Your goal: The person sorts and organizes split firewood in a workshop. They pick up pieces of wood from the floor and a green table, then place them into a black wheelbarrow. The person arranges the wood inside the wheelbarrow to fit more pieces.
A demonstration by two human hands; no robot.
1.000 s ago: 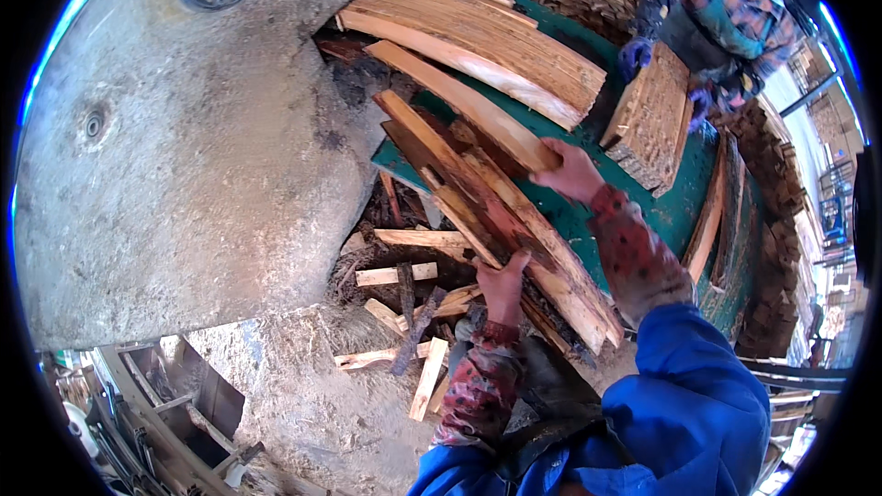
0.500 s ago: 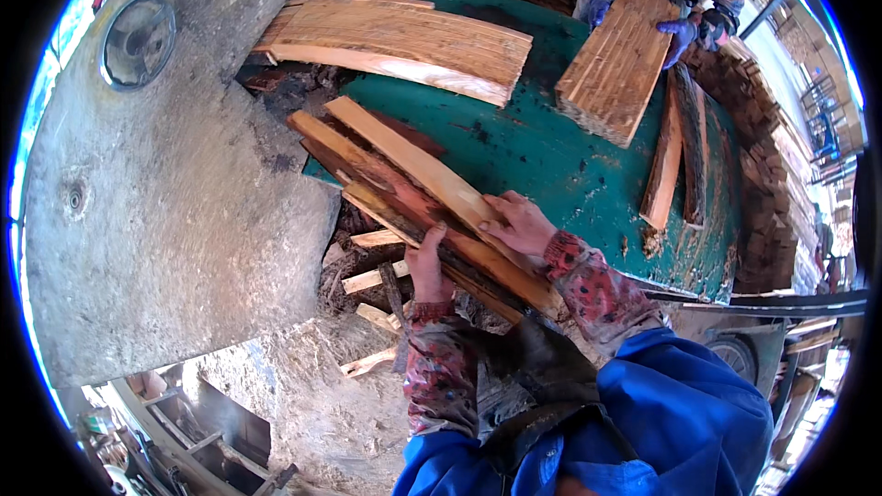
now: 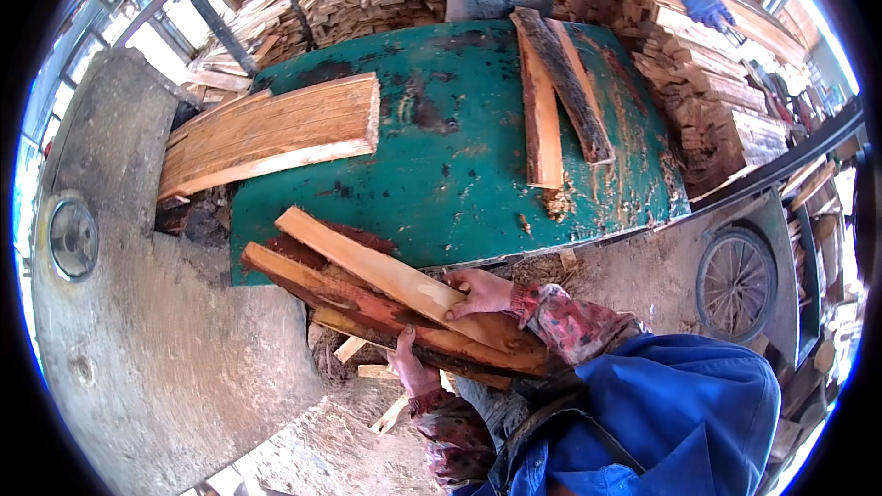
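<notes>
I hold a loose bundle of long bark-edged wooden boards in front of me, slanting from upper left to lower right over the near edge of the green table (image 3: 432, 174). A pale board (image 3: 367, 262) lies on top, and a darker reddish-brown board (image 3: 344, 298) is beneath it. My left hand (image 3: 413, 369) is closed on the near, lower edge of the bundle, thumb on top. My right hand (image 3: 482, 294) grips the far side, by the pale board, with its fingers partly hidden.
Sawn boards (image 3: 276, 133) lie together at the table's left; two bark-edged boards (image 3: 544, 119) cross at its far right. A grey machine top with a handwheel (image 3: 73, 239) stands at left. At right are stacked planks (image 3: 707, 110), a co-worker's gloved hand (image 3: 707, 9) and a spoked wheel (image 3: 737, 280).
My view has swung right and farther out. The co-worker's stack of boards has left the table, and the gloved hand is now over the right-hand pile. My hands keep hold of the boards.
</notes>
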